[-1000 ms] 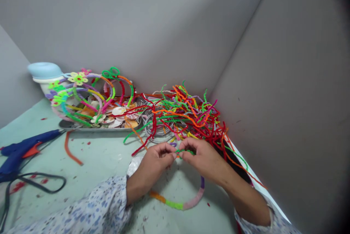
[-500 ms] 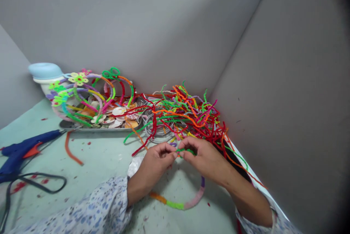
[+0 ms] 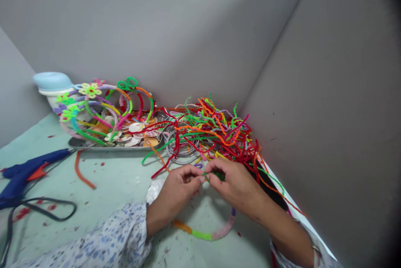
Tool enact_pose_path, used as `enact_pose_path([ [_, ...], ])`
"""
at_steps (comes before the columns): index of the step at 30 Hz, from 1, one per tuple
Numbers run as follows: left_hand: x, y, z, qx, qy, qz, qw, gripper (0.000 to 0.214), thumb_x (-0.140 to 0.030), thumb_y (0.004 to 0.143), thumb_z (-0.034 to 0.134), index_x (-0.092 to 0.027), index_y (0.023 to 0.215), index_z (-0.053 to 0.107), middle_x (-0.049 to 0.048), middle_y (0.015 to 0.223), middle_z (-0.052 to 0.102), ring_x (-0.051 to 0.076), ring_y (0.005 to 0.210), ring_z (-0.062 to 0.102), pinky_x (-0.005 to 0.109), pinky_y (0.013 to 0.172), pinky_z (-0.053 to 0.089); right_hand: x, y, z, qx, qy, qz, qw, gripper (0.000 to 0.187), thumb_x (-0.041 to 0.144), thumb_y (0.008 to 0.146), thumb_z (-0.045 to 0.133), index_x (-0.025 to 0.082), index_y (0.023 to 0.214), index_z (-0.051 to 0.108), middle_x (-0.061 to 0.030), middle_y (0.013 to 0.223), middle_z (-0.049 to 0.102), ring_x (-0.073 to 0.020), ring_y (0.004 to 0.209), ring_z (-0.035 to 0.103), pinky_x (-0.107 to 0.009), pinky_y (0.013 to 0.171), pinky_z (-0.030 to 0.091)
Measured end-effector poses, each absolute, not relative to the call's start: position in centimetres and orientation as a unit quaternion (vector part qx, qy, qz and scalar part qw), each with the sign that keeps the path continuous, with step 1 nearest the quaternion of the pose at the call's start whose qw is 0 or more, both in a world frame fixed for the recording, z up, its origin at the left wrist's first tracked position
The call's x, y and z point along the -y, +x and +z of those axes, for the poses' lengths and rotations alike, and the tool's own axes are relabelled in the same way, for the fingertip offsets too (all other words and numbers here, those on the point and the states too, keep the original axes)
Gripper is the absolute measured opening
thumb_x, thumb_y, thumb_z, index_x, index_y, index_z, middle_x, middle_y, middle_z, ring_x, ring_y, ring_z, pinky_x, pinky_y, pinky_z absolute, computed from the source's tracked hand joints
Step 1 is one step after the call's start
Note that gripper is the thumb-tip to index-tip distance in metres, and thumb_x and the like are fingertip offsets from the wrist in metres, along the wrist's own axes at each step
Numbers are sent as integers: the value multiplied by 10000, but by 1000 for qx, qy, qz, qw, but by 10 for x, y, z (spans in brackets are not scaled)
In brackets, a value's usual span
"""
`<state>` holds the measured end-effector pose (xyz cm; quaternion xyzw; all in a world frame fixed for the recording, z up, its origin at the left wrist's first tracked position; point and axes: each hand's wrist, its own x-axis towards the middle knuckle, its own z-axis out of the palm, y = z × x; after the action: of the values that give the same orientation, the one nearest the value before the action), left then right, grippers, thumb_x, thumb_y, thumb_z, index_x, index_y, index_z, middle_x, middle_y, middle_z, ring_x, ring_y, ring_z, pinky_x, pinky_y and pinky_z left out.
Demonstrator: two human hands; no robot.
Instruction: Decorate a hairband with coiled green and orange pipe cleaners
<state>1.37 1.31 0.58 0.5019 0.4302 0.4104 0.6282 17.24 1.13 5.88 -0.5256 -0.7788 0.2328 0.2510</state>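
My left hand [image 3: 175, 192] and my right hand [image 3: 233, 184] meet fingertip to fingertip over the pale green table [image 3: 119, 184]. Both pinch a short green pipe cleaner [image 3: 217, 174] at the top of a headband [image 3: 206, 232] wrapped in orange, green, pink and purple fuzz. The headband's lower arc curves below my wrists; its upper part is hidden by my hands. A tangled heap of red, orange and green pipe cleaners [image 3: 213, 132] lies just beyond my fingers.
A metal tray [image 3: 109, 144] with finished headbands [image 3: 103, 105] and round paper pieces stands at the back left, beside a light blue-lidded container [image 3: 52, 84]. A blue glue gun [image 3: 26, 172] with black cord lies at the left. Grey walls close the corner.
My hands have drawn slightly closer together and the right hand has shifted a little left and down. Everything else is still.
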Motion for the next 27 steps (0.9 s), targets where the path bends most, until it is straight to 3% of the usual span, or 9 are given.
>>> enact_pose_path([
  [18, -11, 13, 10, -437, 523, 396, 615, 89, -219, 718, 615, -131, 718, 605, -58, 514, 475, 65, 462, 375, 188, 454, 282, -4, 172, 59, 845, -472, 136, 210, 175, 98, 789, 503, 196, 835, 641, -36, 839, 654, -168, 813, 589, -276, 731, 413],
  [21, -12, 13, 10, -429, 511, 399, 628, 118, -256, 737, 622, -141, 752, 601, -58, 521, 477, 68, 467, 391, 185, 459, 302, -8, 179, 65, 830, -469, 205, 220, 201, 113, 785, 528, 217, 919, 637, -28, 924, 664, -168, 875, 597, -286, 775, 430],
  [24, -15, 11, 9, -419, 484, 418, 645, 148, -283, 754, 625, -148, 809, 600, -50, 559, 494, 68, 486, 411, 179, 463, 317, -18, 194, 66, 778, -480, 325, 242, 360, 182, 767, 588, 242, 1121, 571, -47, 1102, 633, -185, 996, 582, -319, 852, 439],
  [27, -20, 8, 7, -397, 461, 447, 655, 199, -297, 759, 639, -150, 888, 602, -35, 621, 519, 71, 526, 435, 176, 480, 334, -31, 210, 58, 715, -477, 457, 229, 434, 250, 769, 602, 232, 1195, 527, -63, 1097, 626, -197, 992, 582, -322, 799, 470],
])
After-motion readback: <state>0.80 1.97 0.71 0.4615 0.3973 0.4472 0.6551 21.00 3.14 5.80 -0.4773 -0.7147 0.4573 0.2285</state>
